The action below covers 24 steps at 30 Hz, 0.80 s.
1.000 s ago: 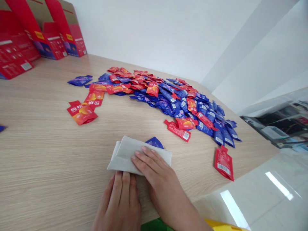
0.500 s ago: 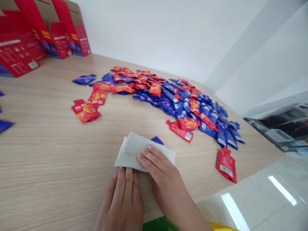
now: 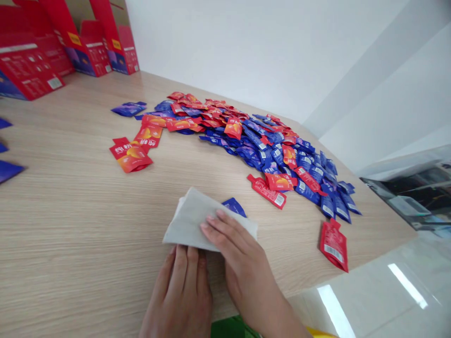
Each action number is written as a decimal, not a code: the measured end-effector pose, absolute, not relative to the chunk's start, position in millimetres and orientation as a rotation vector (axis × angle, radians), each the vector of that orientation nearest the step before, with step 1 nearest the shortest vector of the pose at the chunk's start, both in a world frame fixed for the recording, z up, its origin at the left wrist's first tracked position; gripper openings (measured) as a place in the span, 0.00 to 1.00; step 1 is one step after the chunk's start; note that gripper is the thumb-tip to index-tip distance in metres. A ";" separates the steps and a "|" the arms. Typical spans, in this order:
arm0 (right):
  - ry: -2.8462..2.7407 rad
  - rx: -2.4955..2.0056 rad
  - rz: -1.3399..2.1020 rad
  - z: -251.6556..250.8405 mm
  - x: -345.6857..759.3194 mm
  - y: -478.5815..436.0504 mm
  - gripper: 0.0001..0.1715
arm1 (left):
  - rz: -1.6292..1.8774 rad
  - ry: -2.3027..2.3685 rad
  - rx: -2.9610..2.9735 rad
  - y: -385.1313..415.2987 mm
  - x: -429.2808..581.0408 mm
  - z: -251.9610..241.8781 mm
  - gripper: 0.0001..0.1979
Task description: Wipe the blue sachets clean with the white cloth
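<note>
A folded off-white cloth (image 3: 192, 219) lies on the wooden table in front of me. My right hand (image 3: 239, 253) rests over its right part, fingers together on top and bent over the cloth; the thumb is hidden. My left hand (image 3: 181, 291) touches the near edge with stretched fingers, the fingertips partly covered by that edge. A blue pouch (image 3: 233, 205) sticks out from behind the cloth, close to my right fingers.
Red and blue spouted pouches (image 3: 246, 136) form a long pile along the wall. Two red pouches (image 3: 131, 155) lie left of it, and a single red pouch (image 3: 334, 245) near the right table edge. Red cardboard boxes (image 3: 93, 51) stand at the back left.
The cloth's left end has shifted slightly left, and more of the blue pouch shows behind it. Both hands stay at the cloth. The camera view has tilted a little.
</note>
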State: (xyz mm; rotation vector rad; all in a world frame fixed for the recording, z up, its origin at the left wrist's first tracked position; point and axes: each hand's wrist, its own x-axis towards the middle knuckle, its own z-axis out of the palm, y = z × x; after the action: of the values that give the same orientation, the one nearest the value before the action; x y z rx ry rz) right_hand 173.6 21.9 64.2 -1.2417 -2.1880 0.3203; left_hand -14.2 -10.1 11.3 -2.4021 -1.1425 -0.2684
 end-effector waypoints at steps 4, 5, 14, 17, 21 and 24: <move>-2.203 -1.391 0.265 52.3 180.3 33.4 0.46 | -0.262 -1.193 -2.383 -11.0 -14.6 11.8 0.30; -2.136 -1.475 0.225 48.6 188.7 35.3 0.45 | -0.274 -1.204 -2.381 -11.1 -14.0 11.8 0.31; -1.484 -1.693 0.199 50.3 229.9 29.9 0.27 | -0.544 -1.432 -2.415 2.0 -8.2 34.7 0.26; -1.313 -1.666 0.229 58.4 225.3 29.8 0.24 | -0.672 -1.529 -2.399 15.5 -2.6 44.8 0.27; -1.228 -1.625 0.263 62.7 223.6 29.1 0.21 | -0.633 -1.451 -2.439 30.1 1.9 48.8 0.20; -1.189 -1.598 0.273 62.5 224.3 28.0 0.20 | -0.540 -1.405 -2.435 35.9 1.2 50.4 0.17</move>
State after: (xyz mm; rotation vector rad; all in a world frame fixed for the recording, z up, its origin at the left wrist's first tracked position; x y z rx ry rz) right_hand 224.3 28.0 62.5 -1.5983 -1.1891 0.2732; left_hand 1.2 35.9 50.4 -2.4353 -1.4051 -0.5403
